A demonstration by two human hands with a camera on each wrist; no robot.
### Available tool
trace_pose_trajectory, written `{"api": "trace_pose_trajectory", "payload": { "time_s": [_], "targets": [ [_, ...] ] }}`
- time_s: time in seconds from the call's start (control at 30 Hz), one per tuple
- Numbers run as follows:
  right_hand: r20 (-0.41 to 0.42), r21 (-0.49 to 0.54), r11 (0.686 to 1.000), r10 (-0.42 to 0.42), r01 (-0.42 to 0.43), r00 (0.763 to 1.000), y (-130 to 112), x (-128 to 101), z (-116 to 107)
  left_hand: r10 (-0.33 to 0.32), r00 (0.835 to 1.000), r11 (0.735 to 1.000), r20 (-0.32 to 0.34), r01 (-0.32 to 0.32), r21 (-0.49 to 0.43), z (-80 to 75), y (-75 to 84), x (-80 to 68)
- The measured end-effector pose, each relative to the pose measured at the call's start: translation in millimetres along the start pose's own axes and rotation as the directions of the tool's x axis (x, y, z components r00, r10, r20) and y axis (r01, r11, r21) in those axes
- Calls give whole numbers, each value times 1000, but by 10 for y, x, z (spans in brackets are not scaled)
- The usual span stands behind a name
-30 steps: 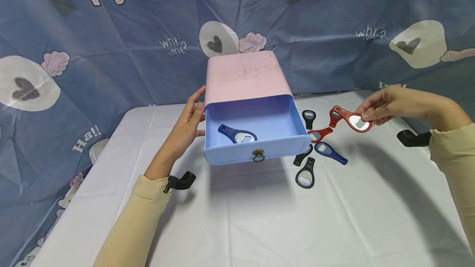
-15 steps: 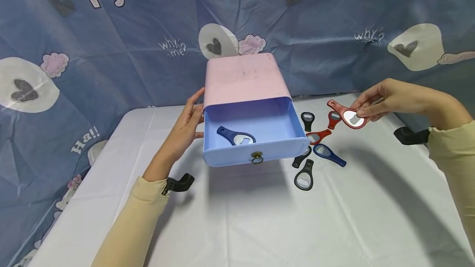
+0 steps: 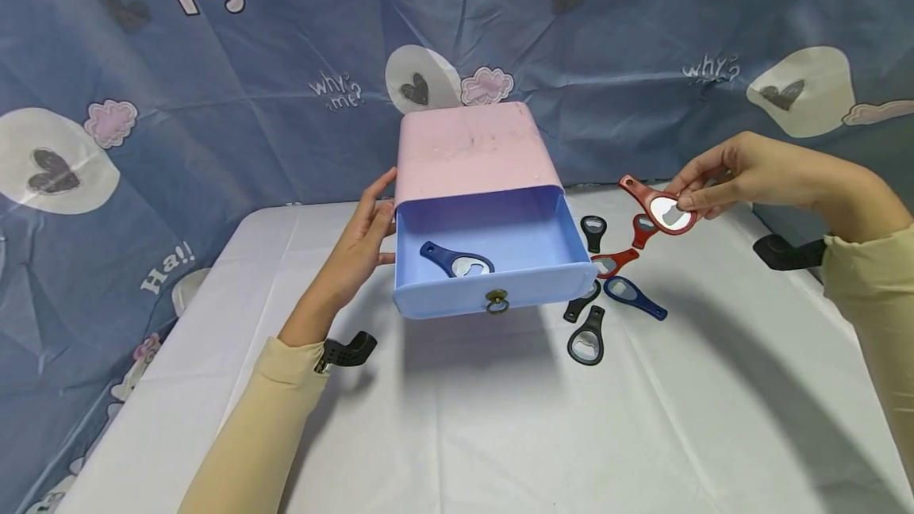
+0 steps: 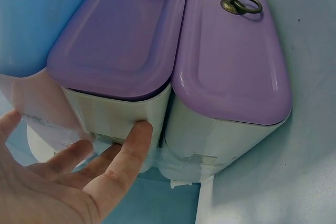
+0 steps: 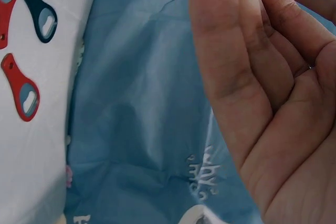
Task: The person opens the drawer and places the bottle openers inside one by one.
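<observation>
My right hand pinches a red bottle opener by its round metal end, in the air right of a pink-topped drawer unit. The right wrist view shows that hand, but the held opener is out of sight there. The unit's light blue drawer is pulled out, with a dark blue bottle opener lying inside. My left hand rests against the unit's left side, fingers extended. In the left wrist view, its forefinger touches a pale casing beside a purple drawer.
Several bottle openers lie on the white table right of the unit, among them a blue one, a black one and a red one. A second purple drawer shows at left wrist. A blue printed cloth hangs behind.
My right hand has moved left and slightly up, bringing the red bottle opener closer to the drawer unit. The left hand and the drawer stay in place.
</observation>
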State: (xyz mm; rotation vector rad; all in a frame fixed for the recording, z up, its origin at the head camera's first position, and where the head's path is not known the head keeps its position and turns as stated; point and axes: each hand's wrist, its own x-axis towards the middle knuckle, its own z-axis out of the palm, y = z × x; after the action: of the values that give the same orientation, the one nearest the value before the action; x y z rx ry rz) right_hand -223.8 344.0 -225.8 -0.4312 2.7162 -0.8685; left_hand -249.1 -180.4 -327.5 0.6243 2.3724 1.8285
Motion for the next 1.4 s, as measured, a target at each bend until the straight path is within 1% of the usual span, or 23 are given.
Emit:
{"api": "trace_pose_trajectory", "payload": {
  "time_s": [0.07, 0.27, 0.57, 0.77, 1.1, 1.4],
  "targets": [
    [-6, -6, 1000, 4, -4, 1000, -44, 5, -16, 0, 1000, 1000, -1, 0, 3, -2, -2, -1],
    [-16, -8, 1000, -27, 27, 999, -177, 42, -86, 3, 1000, 1000, -3, -3, 3, -2, 3, -5],
    [-38, -59, 997, -44, 42, 998, -372, 86, -159, 14, 1000, 1000, 7, -14, 0, 6, 18, -6],
    [-19, -72, 997, -31, 29, 999, -528, 129, -151, 15, 1000, 1000, 7, -15, -7, 9, 9, 4],
    [8, -86, 995, -46, 46, 999, -768, 221, -98, 17, 1000, 1000, 5, -17, 14, -1, -3, -7],
    [39, -60, 997, -46, 49, 998, -912, 314, -48, 17, 1000, 1000, 5, -17, 19, 4, 11, -9]
  ]
}}
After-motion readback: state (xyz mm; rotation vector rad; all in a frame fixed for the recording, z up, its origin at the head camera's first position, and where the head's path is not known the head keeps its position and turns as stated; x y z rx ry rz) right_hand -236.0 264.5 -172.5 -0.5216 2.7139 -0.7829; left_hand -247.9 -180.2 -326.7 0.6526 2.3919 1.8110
